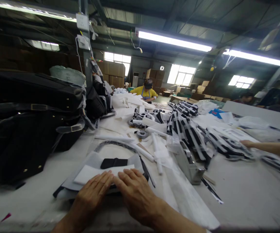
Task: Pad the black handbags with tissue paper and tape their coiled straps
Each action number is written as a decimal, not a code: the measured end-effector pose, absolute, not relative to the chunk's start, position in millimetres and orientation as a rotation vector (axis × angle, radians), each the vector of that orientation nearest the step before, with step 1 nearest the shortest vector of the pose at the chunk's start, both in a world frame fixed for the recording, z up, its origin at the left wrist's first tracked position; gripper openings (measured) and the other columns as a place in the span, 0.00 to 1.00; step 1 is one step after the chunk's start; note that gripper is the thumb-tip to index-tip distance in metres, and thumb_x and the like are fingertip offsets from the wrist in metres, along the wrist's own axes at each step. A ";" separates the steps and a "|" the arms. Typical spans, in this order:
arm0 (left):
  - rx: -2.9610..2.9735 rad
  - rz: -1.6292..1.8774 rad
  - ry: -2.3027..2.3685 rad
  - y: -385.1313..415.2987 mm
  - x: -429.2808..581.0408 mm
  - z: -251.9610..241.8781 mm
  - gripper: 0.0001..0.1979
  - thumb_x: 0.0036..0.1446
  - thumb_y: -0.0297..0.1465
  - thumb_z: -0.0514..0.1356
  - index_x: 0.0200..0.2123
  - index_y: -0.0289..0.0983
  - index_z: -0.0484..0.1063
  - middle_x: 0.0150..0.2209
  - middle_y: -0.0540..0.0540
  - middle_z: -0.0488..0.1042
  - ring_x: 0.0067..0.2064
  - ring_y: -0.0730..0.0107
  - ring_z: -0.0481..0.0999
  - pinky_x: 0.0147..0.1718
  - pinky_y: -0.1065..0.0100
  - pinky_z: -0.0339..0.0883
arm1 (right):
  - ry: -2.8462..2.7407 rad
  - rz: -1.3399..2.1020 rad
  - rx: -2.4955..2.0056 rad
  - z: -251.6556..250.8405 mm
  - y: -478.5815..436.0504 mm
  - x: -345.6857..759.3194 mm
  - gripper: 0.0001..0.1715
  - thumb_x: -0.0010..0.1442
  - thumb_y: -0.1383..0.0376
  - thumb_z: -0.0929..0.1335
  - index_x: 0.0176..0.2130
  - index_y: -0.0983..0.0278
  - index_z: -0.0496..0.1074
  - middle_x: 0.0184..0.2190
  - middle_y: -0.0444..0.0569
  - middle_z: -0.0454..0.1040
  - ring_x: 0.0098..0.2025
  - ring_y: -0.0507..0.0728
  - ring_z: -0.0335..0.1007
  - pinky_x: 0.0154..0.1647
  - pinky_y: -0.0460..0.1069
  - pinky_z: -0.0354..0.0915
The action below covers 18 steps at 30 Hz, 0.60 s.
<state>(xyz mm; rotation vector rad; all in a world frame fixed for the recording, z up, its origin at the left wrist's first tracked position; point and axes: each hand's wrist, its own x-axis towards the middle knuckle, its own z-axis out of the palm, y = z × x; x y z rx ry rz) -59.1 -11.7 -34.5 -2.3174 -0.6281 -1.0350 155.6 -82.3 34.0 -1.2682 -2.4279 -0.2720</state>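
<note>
Black bag (114, 163), head view: near counter's (246, 186) front edge, white sheet (89, 173) on top. Left hand (92, 191) and right hand (135, 191) on sheet, fingers extended; undersides hidden, can't tell if pinching it.

From where I stand, I count: one left hand (95, 191), one right hand (133, 190), one co-worker's hand (247, 143), one metal device (195, 170), one wall clock (162, 68), three lit ceiling tubes (175, 40). Overlapping black-and-white strips (185, 131): many, exact number indeterminable.

Left grip (91, 191), right grip (135, 193) on white sheet (88, 174)
</note>
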 end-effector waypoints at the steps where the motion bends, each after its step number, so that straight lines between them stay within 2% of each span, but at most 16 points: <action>1: -2.336 -1.027 -0.633 -12.3 -60.2 -32.9 0.23 0.64 0.21 0.47 0.58 0.37 0.68 0.52 0.42 0.77 0.54 0.65 0.76 0.58 0.63 0.65 | -2.355 -0.205 -1.208 40.4 -83.7 167.1 0.26 0.61 0.69 0.65 0.59 0.63 0.64 0.53 0.52 0.74 0.55 0.60 0.68 0.59 0.56 0.62; 3: -2.369 -1.003 -0.644 -12.4 -62.8 -28.6 0.23 0.64 0.22 0.47 0.59 0.37 0.67 0.53 0.43 0.76 0.55 0.66 0.76 0.59 0.64 0.64 | -2.139 -0.180 -1.180 52.1 -82.4 199.3 0.18 0.64 0.70 0.63 0.53 0.61 0.69 0.48 0.50 0.77 0.52 0.57 0.70 0.57 0.53 0.64; 6: -2.408 -0.967 -0.684 -11.0 -66.4 -23.3 0.24 0.63 0.22 0.49 0.60 0.37 0.66 0.54 0.44 0.75 0.56 0.66 0.75 0.61 0.63 0.62 | -1.874 -0.320 -1.407 53.6 -72.8 262.1 0.12 0.66 0.69 0.63 0.45 0.61 0.74 0.41 0.50 0.79 0.45 0.57 0.75 0.49 0.52 0.68; 10: -2.453 -0.939 -0.696 -9.1 -69.4 -22.3 0.24 0.62 0.22 0.50 0.60 0.35 0.65 0.56 0.43 0.74 0.57 0.65 0.73 0.62 0.63 0.59 | -1.953 -0.431 -1.909 18.7 -60.3 328.2 0.08 0.60 0.69 0.67 0.39 0.62 0.77 0.37 0.51 0.80 0.38 0.60 0.77 0.40 0.52 0.69; 14: -2.472 -0.953 -0.720 -6.9 -72.7 -21.4 0.23 0.63 0.24 0.52 0.61 0.36 0.64 0.57 0.43 0.73 0.57 0.65 0.73 0.62 0.63 0.60 | -1.973 -0.415 -2.081 -15.0 -53.2 344.4 0.13 0.51 0.77 0.67 0.35 0.64 0.76 0.40 0.54 0.79 0.44 0.62 0.75 0.46 0.54 0.67; 16: -2.487 -0.965 -0.730 -5.7 -74.1 -20.1 0.23 0.63 0.25 0.52 0.62 0.36 0.63 0.57 0.42 0.73 0.57 0.64 0.73 0.61 0.62 0.61 | -1.851 -0.272 -2.051 -17.7 -48.7 345.9 0.10 0.55 0.75 0.66 0.31 0.64 0.76 0.37 0.54 0.79 0.43 0.61 0.74 0.46 0.53 0.65; 18: -2.494 -0.984 -0.725 -4.5 -74.6 -19.1 0.24 0.63 0.25 0.52 0.62 0.36 0.63 0.57 0.42 0.73 0.57 0.65 0.73 0.61 0.63 0.61 | -1.709 -0.153 -2.022 -10.1 -42.6 351.7 0.11 0.60 0.69 0.66 0.29 0.63 0.76 0.35 0.54 0.80 0.41 0.60 0.74 0.45 0.53 0.65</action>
